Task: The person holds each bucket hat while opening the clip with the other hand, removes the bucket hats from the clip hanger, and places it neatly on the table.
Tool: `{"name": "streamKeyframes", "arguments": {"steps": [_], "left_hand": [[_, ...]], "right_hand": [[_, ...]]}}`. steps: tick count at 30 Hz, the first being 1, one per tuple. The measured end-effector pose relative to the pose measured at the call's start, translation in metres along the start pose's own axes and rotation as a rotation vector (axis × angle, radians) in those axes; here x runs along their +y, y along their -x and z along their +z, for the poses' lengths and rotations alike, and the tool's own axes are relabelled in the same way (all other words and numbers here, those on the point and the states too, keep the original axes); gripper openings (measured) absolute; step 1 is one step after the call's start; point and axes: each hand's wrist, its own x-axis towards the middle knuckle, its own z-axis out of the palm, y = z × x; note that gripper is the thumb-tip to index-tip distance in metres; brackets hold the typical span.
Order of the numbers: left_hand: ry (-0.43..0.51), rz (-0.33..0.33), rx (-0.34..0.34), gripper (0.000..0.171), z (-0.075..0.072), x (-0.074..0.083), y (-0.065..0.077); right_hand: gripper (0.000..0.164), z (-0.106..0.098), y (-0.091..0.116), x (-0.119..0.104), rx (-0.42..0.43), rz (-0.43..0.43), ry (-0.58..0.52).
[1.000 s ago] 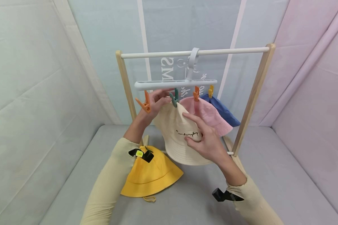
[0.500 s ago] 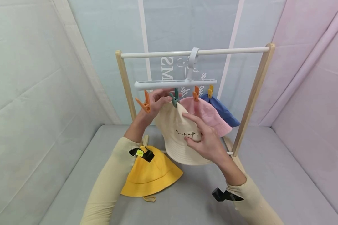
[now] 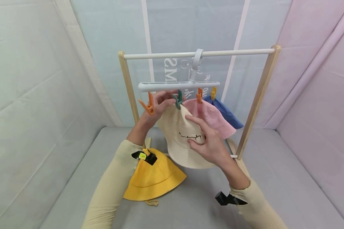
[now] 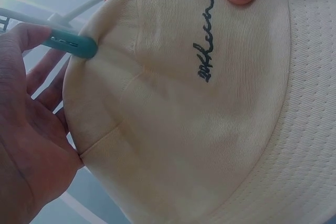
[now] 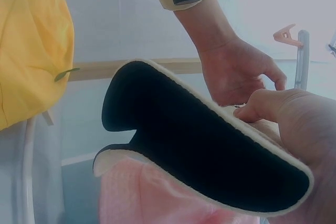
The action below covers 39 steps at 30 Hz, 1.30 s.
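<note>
A cream bucket hat with dark script on its front hangs below the white hanger. At its crown sits a green clothespin, which my left hand pinches. In the left wrist view the left thumb lies on the end of the clothespin, and its nose meets the crown fabric. My right hand grips the hat by its front, thumb near the script. The right wrist view shows the hat's black lining. The far fingers of both hands are partly hidden.
A pink hat and a blue hat hang from an orange clothespin and a yellow clothespin. Another orange clothespin dangles at the left. On the grey surface lies a yellow hat. A wooden-sided rack holds the hanger.
Both hands keep their places on the clothespin and the cream hat. The hanger and clothespins sway very slightly.
</note>
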Motion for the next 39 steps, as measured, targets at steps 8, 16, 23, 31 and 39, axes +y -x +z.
{"name": "streamKeyframes", "arguments": {"steps": [8, 16, 23, 31, 39], "left_hand": [[0.028, 0.015, -0.021, 0.048, -0.0008, -0.0006, -0.0010], [0.041, -0.016, -0.013, 0.046, 0.0015, 0.0029, -0.0001], [0.047, -0.045, -0.007, 0.048, 0.0018, 0.0046, 0.0015], [0.039, -0.073, -0.035, 0.045, 0.0030, 0.0055, 0.0010], [0.029, -0.071, -0.041, 0.048, 0.0026, 0.0045, 0.0021]], "right_hand": [[0.079, 0.0009, -0.0006, 0.0021, 0.009, -0.006, -0.014], [0.078, 0.0020, -0.0003, 0.0038, 0.017, -0.014, -0.037], [0.077, 0.0017, -0.0006, 0.0041, 0.027, -0.008, -0.023], [0.075, -0.0003, 0.0010, 0.0032, 0.042, -0.020, -0.005], [0.073, -0.0002, 0.0020, 0.0043, 0.069, -0.041, -0.014]]}}
